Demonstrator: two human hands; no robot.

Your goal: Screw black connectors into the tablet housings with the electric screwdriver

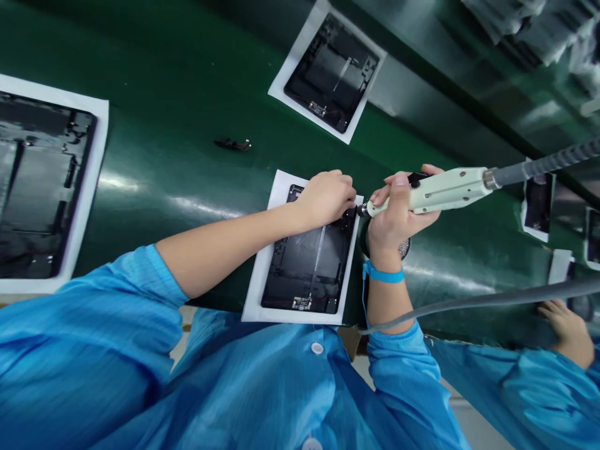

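Note:
My right hand is wrapped round a pale electric screwdriver, held nearly level with its tip pointing left. The tip is close to the upper right edge of an opened tablet; whether it touches a screw cannot be seen. That tablet lies on a white sheet directly before me, its black inside facing up. Across its upper part reaches my left hand, fingers curled and pressed together near the screwdriver tip. Whatever those fingers hold, if anything, is hidden. A blue wrist strap circles my right wrist.
More opened tablets lie on white sheets at the left and far side. A small dark part with wires rests on the green bench. A grey cable crosses at right, near a co-worker's hand.

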